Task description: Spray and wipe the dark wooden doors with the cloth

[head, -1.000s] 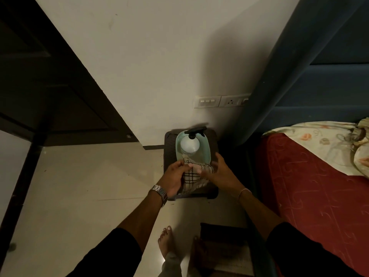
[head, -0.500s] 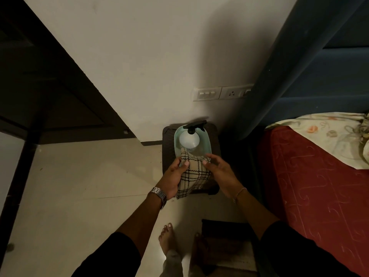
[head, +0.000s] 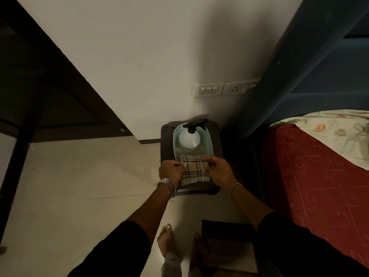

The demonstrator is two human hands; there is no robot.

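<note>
Both hands hold the cloth by its upper corners over the near end of the tub: the left hand pinches one corner with curled fingers, the right hand the other. The bottle stands upright in the tub (untouched, trigger toward the wall). The door lies well apart at left. By my reading nothing is sprayed or wiped yet; the whole job remains.

Dim room. Plain white wall with switch and socket plate. Pale tiled floor. Blue headboard at right; bed with red patterned cover, floral sheet on top. Dark mat on floor.
</note>
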